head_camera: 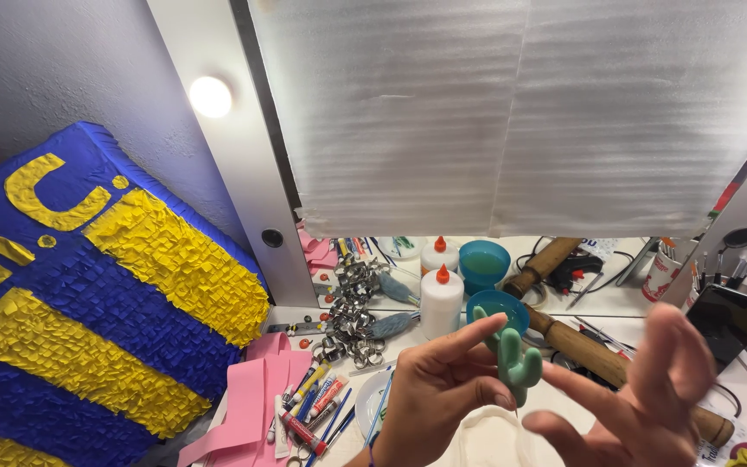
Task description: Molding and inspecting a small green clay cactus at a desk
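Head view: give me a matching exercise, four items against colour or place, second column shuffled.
Things:
1. cactus figure
2. glue bottle
3. paper strips
4. bowl

Descriptions:
A. pink, lying left of the pens
B. teal, behind the cactus
C. green, held in the left hand
D. white with an orange cap

Pairs: 1-C, 2-D, 3-A, 4-B
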